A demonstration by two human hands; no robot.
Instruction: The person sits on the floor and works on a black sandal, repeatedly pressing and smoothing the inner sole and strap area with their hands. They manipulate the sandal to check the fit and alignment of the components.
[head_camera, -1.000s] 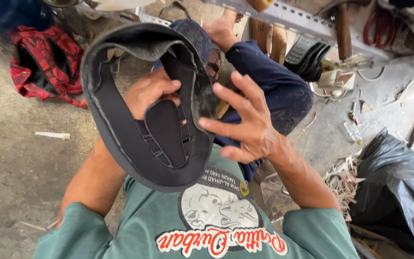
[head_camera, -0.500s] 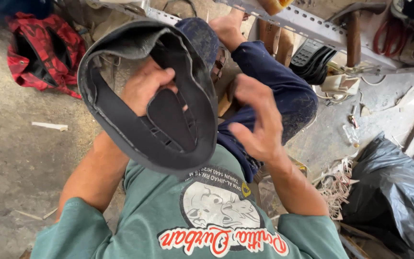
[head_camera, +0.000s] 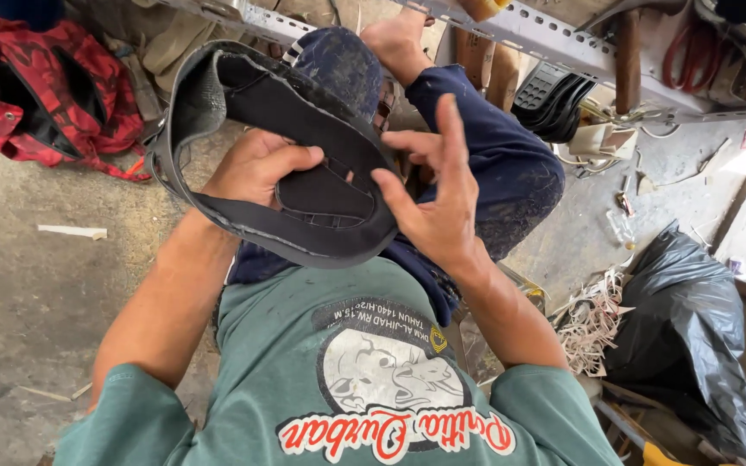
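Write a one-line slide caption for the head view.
Seated on a concrete floor, the left hand holds a black shoe upper while the right hand presses its edge, fingers spread.

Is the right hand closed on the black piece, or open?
Open: the right hand has fingers spread, only its thumb side meeting the black piece; the left hand grips it.

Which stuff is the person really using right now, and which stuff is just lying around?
In use:
- black sandal upper, strap loop curving up
- left hand, gripping it
- right hand, fingers spread at its edge

Lying about:
- red bag
- black plastic sack
- stack of black soles
- white stick on the floor
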